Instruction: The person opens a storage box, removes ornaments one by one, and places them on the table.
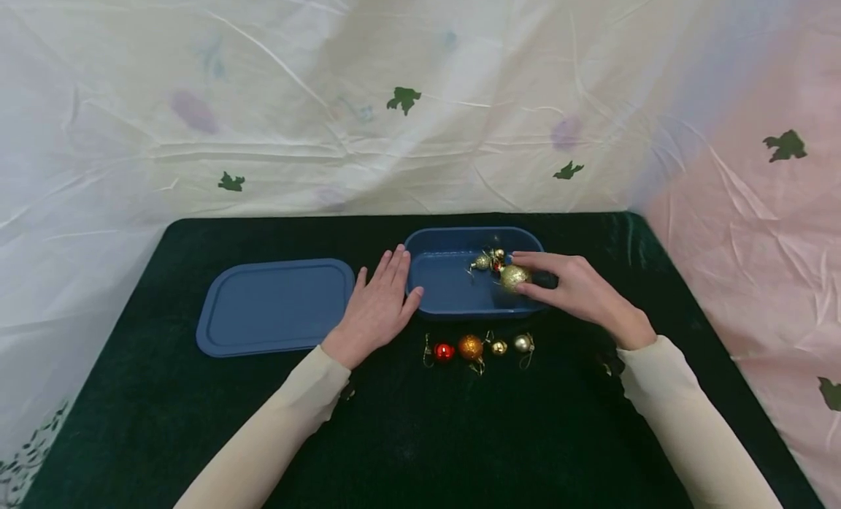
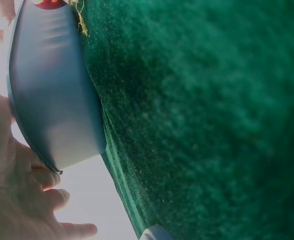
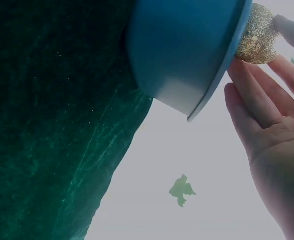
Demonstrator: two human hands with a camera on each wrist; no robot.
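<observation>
A blue rectangular container [image 1: 453, 297] stands near the back of the table, with several small gold ornaments [image 1: 482, 261] inside toward its right. My right hand [image 1: 578, 286] pinches a glittery gold bauble [image 1: 515, 277] between thumb and fingers, over the container's right part. The right wrist view also has this gold bauble [image 3: 258, 35] at the container's rim. My left hand [image 1: 376, 312] rests with straight fingers against the container's left edge. In the left wrist view, the fingers [image 2: 46, 177] lie at the rim of the container [image 2: 56, 90].
The matching blue lid [image 1: 276, 308] lies flat to the left. In front of the container sit a red bauble [image 1: 444, 352], an orange bauble [image 1: 470, 347], a small gold bauble [image 1: 498, 347] and a silver bauble [image 1: 523, 343]. Dark green cloth [image 1: 420, 436] covers the table.
</observation>
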